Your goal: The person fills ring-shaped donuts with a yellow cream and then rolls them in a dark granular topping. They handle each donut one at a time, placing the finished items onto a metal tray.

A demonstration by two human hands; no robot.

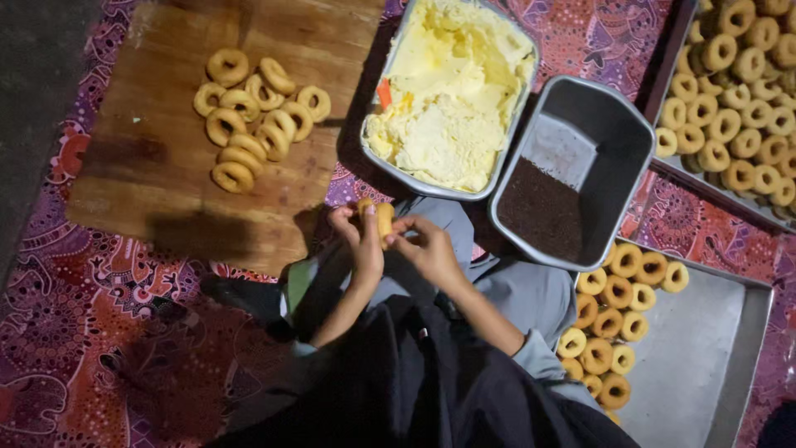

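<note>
A small ring doughnut (384, 220) is held over the person's lap, pinched by the curled fingers of the left hand (355, 236) and right hand (423, 245), forearms bent inward, just below the cream tin (390, 158).

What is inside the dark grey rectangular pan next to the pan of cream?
The dark grey pan holds dark brown sprinkles heaped at its near end; the far end shows bare metal. What lies under the sprinkles is covered.
</note>
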